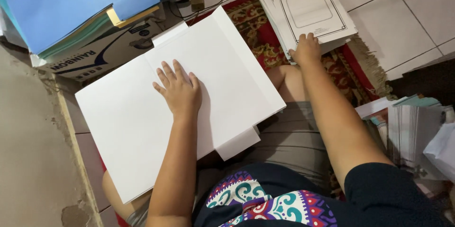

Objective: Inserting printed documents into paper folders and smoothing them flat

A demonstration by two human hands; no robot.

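A large white folded card sheet (pixel 132 122), opened out with flaps at its top and bottom edges, lies across my lap. My left hand (pixel 179 89) rests flat on its middle, fingers spread. My right hand (pixel 306 49) reaches forward and grips the near edge of a stack of printed white sheets (pixel 308 4) with a black border frame and a small yellow emblem. That stack lies on a red patterned rug (pixel 258 32).
A pile of blue, green and yellow folders (pixel 76 4) sits on a cardboard box (pixel 99 51) at the upper left. A bare concrete wall (pixel 28 151) is at the left. More stacked papers (pixel 412 127) stand at the right. White floor tiles (pixel 407 23) lie beyond the rug.
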